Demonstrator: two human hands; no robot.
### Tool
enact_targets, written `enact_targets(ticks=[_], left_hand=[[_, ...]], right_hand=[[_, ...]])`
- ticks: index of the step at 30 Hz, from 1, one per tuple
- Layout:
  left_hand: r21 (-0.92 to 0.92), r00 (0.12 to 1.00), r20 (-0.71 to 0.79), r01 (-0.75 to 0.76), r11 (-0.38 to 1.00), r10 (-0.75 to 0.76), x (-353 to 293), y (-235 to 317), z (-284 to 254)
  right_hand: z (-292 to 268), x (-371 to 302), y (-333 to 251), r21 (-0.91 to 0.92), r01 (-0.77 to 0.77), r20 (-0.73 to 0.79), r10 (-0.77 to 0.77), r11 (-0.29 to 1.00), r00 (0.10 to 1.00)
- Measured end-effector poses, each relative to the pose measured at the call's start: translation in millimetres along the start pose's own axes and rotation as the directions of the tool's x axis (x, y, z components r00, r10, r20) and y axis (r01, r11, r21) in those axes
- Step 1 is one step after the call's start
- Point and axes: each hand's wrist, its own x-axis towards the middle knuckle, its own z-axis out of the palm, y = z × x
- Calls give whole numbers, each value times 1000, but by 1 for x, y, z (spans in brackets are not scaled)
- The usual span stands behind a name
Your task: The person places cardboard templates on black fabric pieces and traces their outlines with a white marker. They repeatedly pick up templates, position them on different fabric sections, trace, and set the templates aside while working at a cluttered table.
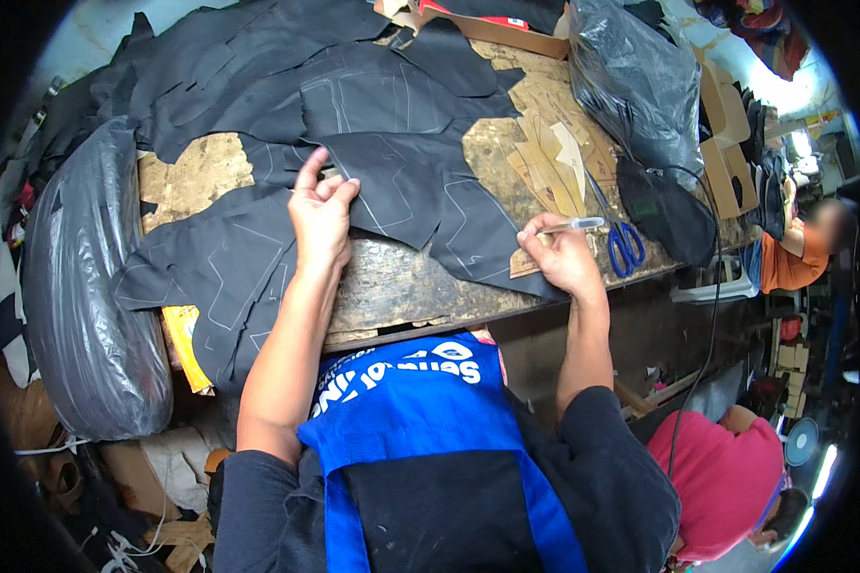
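Leather in dark sheets (401,181) covers most of the worn wooden worktable (401,286), each piece marked with pale traced outlines; the pieces overlap so much that it is hard to tell where one ends and the next begins. The left hand (320,215) rests flat on one of these sheets near the table's front edge, fingers partly curled with the forefinger lifted, pressing rather than gripping; nothing is closed inside it. The right hand (559,256) sits at the edge of another dark piece (478,244) that hangs over the table front, and its fingers are closed around a slim pen (575,225) with a pale barrel, tip pointing to the right. The pen's tip itself is too small to make out.

Just right of that hand lie blue-handled scissors (624,244), blades running up across tan cardboard patterns (549,158) that are half buried under the leather. A black plastic bag (635,81) bulges at the far right of the table, its contents hidden, and a thin black cable (715,286) drops from there past the table edge. A second, large grey-black bag (86,286) leans against the table's left end, with a yellow scrap (186,349) poking out below the hanging leather.

The person's blue apron (420,401) fills the lower middle. At lower right a person in a pink top (721,477) is cut off by the rim; farther right another in orange (788,263) is blurred.
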Motion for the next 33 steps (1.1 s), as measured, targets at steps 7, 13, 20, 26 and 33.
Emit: enact_targets(ticks=[7,13,20,26,33], left_hand=[[740,987,152,-147,657,50,-83,0,-39],[755,994,61,-105,648,90,-93,-9,-49],[838,950,145,-266,477,276,-94,-12,-49],[821,934,101,-272,501,342,-92,-15,-51],[803,931,100,-284,524,352,-93,-18,-54]], right_hand=[[-10,4,10,41,-140,-99,144,989,985],[0,6,-4,566,-63,-163,186,822,969],[41,-1,-20,686,-68,-61,150,724,987],[58,9,-29,721,-9,-77,93,693,993],[69,40,-21,662,64,-191,86,747,978]])
